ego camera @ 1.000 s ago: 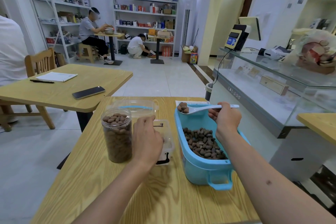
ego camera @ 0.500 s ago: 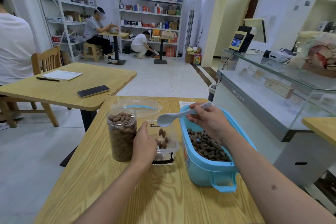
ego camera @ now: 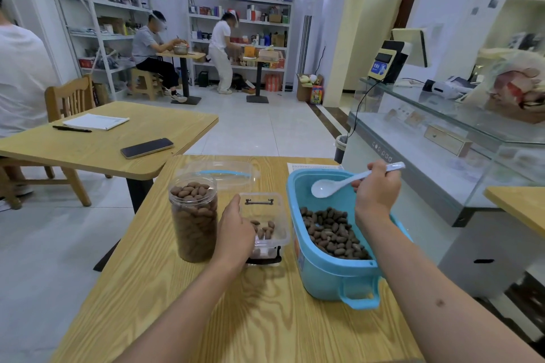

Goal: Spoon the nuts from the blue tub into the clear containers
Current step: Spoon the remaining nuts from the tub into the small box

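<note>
A blue tub stands on the right of the wooden table, with brown nuts heaped in its near half. My right hand grips the handle of a white spoon, whose empty bowl hangs over the tub's far end. A small clear box sits just left of the tub with a few nuts in it. My left hand holds the box's left side. A tall clear jar, filled with nuts to the top, stands left of the box.
A clear lid with a blue strip lies behind the jar and box. A paper sheet lies behind the tub. A second table with a phone, notebook and pen is at left. A glass counter runs along the right.
The spoon carried nuts from over the tub to the small box, tipped them in, and has swung back empty over the tub. My left hand stayed on the box.
</note>
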